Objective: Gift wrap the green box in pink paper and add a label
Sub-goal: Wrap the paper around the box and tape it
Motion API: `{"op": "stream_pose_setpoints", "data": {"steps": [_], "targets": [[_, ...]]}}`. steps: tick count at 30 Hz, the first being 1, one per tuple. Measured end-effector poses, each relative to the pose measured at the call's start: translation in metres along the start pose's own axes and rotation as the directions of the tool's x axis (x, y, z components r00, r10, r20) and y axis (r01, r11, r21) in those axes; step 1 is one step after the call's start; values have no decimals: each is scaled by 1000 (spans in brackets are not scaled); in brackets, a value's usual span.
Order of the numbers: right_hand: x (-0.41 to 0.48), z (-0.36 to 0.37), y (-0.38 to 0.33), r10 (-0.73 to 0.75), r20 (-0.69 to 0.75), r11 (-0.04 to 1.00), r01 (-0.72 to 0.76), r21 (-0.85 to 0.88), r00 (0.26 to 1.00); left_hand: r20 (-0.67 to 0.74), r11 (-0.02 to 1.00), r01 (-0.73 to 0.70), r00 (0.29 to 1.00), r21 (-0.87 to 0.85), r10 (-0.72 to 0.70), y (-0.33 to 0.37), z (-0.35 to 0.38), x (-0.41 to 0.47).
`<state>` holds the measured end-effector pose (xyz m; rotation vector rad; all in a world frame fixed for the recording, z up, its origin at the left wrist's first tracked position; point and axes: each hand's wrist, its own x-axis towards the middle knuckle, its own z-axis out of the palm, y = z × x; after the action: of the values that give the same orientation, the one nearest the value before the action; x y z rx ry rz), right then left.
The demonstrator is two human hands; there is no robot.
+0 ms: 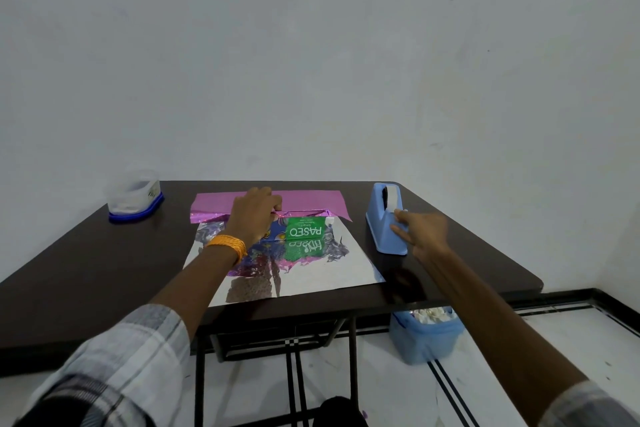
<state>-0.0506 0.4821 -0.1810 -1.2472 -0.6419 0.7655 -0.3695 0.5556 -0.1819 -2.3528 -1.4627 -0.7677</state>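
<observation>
Dark desk (104, 253), bare wall behind. The green box (306, 229) lay mid-desk on the pink paper (304, 199), and my left grip (254, 215) curled over the folded flap, pinning it to the box. My right grip (422, 232), fingers loose and holding nothing, touched the tape dispenser (384, 218). Best plan: hold that flap taut while tearing tape. One box, one sheet, one dispenser.
</observation>
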Motion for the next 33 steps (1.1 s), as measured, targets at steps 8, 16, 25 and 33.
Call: {"op": "stream_pose_setpoints", "data": {"steps": [8,16,25,33], "targets": [[-1,-9,18,-172,59,959,181,-218,983,5,1000,-2,1000,-10,2,-1,1,0],[-1,-19,3,-271,193,834,330,-442,943,-5,1000,-2,1000,-6,2,0,-1,-2],[-4,-11,10,-329,110,810,340,-477,938,10,1000,-9,1000,14,9,2,-4,-2],[-19,-28,14,-323,82,741,305,-599,943,-11,999,-35,999,21,35,0,-5,-2]]}}
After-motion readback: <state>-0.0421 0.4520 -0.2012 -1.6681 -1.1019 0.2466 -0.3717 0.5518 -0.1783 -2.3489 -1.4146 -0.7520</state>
